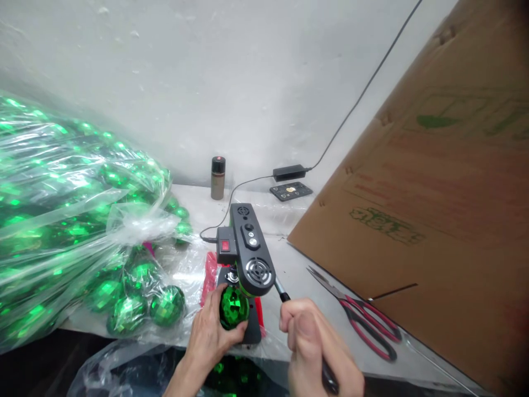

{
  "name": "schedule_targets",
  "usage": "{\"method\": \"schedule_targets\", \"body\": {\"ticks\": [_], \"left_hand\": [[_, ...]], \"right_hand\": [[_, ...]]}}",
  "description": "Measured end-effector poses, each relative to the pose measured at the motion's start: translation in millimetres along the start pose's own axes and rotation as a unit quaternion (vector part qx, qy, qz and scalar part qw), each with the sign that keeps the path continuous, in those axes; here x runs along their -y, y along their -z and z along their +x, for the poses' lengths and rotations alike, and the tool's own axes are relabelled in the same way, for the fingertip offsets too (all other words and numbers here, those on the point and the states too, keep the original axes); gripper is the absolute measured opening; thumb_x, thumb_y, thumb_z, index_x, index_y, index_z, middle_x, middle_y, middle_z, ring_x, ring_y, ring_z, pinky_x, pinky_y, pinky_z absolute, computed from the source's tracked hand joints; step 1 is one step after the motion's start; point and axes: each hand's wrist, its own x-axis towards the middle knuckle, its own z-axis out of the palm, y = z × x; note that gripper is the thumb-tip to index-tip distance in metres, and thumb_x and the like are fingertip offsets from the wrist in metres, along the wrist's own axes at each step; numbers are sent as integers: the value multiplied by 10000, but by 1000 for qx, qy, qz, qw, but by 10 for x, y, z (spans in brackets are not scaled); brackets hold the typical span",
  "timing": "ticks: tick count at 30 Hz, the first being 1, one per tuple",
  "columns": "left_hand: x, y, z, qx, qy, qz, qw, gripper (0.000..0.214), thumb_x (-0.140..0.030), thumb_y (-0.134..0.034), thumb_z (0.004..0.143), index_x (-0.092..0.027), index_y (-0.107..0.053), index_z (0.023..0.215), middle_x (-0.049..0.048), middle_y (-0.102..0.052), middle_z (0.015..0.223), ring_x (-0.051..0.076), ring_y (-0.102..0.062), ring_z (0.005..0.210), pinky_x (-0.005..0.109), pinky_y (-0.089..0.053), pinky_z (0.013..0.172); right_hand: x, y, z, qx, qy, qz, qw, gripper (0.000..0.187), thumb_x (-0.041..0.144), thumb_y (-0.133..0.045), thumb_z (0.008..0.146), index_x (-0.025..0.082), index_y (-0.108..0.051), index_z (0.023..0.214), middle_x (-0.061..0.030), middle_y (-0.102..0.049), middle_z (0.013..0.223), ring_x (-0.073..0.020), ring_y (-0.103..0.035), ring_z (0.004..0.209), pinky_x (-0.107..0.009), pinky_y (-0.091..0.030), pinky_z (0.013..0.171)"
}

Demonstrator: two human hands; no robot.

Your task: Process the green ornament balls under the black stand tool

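My left hand [212, 325] is closed around a shiny green faceted ball [235, 309], fingers on its left side and thumb below. The ball sits at the front of a black bench machine [252, 242], just under its round-ended head. A red switch [225, 245] shows on the machine's left side. With my right hand [316, 347] I grip the black-handled lever [285, 296], whose metal rod runs up to the machine. Its handle end pokes out below my fist. Where the ball meets the machine is partly hidden by the head.
A clear plastic bag [136, 223] of green balls fills the left, several at its mouth. Red-handled scissors [372, 325] lie right, beside a large cardboard box [413, 182]. Behind stand a dark-capped bottle [218, 179], a phone [291, 191] and a corded power adapter [289, 172].
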Motion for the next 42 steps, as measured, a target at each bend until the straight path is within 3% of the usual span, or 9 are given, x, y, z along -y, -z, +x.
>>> {"method": "schedule_targets", "body": {"ticks": [7,12,17,21,27,33,42], "left_hand": [[-51,163,142,34,24,-20,999,830,-432,-768,751,-164,-594,1516,201,-746,1481,417,-751,1342,551,-609,1145],[-153,257,237,83,4,57,995,789,-368,-796,747,-202,-631,1500,182,-769,1384,437,-796,1213,550,-636,1051],[-122,99,263,61,-23,56,996,803,-346,-854,709,-191,-650,1470,196,-755,1385,476,-768,1248,626,-613,1079],[122,-179,202,-3,-82,-56,995,806,-328,-884,681,-213,-643,1442,167,-750,1414,428,-723,1336,626,-573,1168],[405,-464,142,-48,-74,-120,989,878,-330,-915,633,-208,-628,1453,147,-766,1412,403,-748,1312,599,-606,1155],[306,-412,164,-32,-43,-134,989,879,-340,-913,597,-197,-637,1419,156,-779,1383,406,-758,1295,619,-597,1172],[200,-332,164,-7,-31,-122,992,861,-320,-924,605,-187,-636,1405,164,-776,1400,415,-750,1321,632,-595,1180]], "right_hand": [[0,-32,23,-23,0,1,1000,378,-45,-509,1045,205,-493,761,34,-519,665,-76,-495,555,-238,-371,511],[34,-23,41,-12,-13,-6,1000,379,-39,-498,1051,208,-496,764,37,-509,670,-76,-494,558,-233,-376,518],[20,-7,40,-3,-4,-4,1000,371,-42,-488,1053,211,-501,782,39,-511,681,-77,-505,576,-227,-396,527],[6,-21,42,-7,1,-1,1000,366,-43,-485,1056,207,-512,790,38,-526,687,-73,-504,572,-226,-401,526],[8,-23,-19,-15,-12,-4,1000,380,-19,-501,1069,207,-512,763,33,-519,670,-82,-517,564,-237,-386,510],[-60,-74,-220,-67,-1,-31,997,434,62,-498,1115,209,-459,709,41,-465,661,-76,-471,553,-241,-355,517],[-138,-118,-330,-89,-14,-35,995,493,213,-475,1176,210,-438,684,44,-492,658,-80,-430,544,-250,-352,531]]}}
